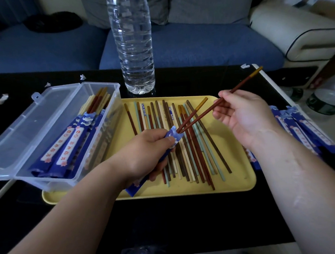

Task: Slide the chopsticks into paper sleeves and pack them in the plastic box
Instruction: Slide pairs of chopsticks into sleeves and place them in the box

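The left hand [144, 148] is wrapped around a blue paper sleeve [172, 137], holding it over the near left part of the yellow tray [233, 162] with the mouth pointing up and to the right. One red-brown chopstick [197, 109] has its tip in the mouth and sticks out free. The right hand [242, 114], well apart from the left, pinches the second chopstick [242, 83] partway along its length, and that tip is just entering the same opening.

The two sticks splay like a V, and I'd say that is the thing to fix. The right hand should swing its stick down until it lies parallel with the other, then push both along the sleeve's line. The left should grip lightly so the paper stays open, since a hard squeeze or a crooked push could crumple or split it.

The plastic box [101, 87] lies open at the left with sleeved pairs [66, 146] already in it. Loose chopsticks [184, 155] cover the tray, and spare sleeves [300, 126] are stacked at the right. There is plenty left to do.
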